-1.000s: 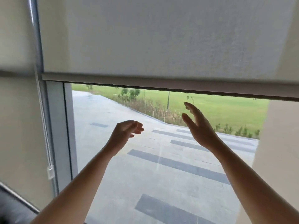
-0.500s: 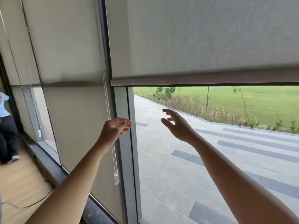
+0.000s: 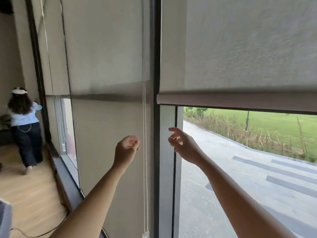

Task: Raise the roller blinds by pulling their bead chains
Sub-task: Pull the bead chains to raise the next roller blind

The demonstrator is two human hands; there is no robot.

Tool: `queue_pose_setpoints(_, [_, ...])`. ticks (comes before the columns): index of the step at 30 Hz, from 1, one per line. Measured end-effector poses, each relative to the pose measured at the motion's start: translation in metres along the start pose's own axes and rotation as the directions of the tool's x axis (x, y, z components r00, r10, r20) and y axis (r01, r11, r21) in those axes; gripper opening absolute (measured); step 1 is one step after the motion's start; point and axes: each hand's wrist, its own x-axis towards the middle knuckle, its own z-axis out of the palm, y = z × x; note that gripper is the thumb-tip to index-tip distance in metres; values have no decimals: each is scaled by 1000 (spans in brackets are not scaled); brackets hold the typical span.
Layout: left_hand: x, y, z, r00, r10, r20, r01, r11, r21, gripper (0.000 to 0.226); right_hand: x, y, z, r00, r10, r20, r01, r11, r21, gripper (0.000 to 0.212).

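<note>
Beside the dark window frame [image 3: 156, 152], the bead chain [image 3: 145, 160] hangs straight down in front of the lowered left blind [image 3: 109, 117], ending in a small clear weight near the sill. Both bare arms reach up and forward. The left hand [image 3: 126, 148] is loosely curled, fingertips just beside the chain; whether they touch it I cannot tell. The right hand [image 3: 181, 145] is spread, fingers apart, holding nothing, on the frame's other side. The right blind [image 3: 240, 66] is partly raised, its bottom bar [image 3: 231, 102] above the hands.
</note>
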Motion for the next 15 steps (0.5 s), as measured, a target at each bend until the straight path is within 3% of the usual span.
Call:
queue_pose_setpoints(4, [65,-16,11,998,65,-2,-65,998,12,20,59,0,27,999,-42,-6,42,999,-2,38])
queue_pose_setpoints(8, [96,-19,22,988,131,78,-122,987,-109,11,89,-10,41,995,-74,-69,75,997,20,33])
queue_pose_setpoints(15, [122,-34,24,937,326,126,-271,906,-325,14,118,-36,67,967,62,-248,-19,985,172,31])
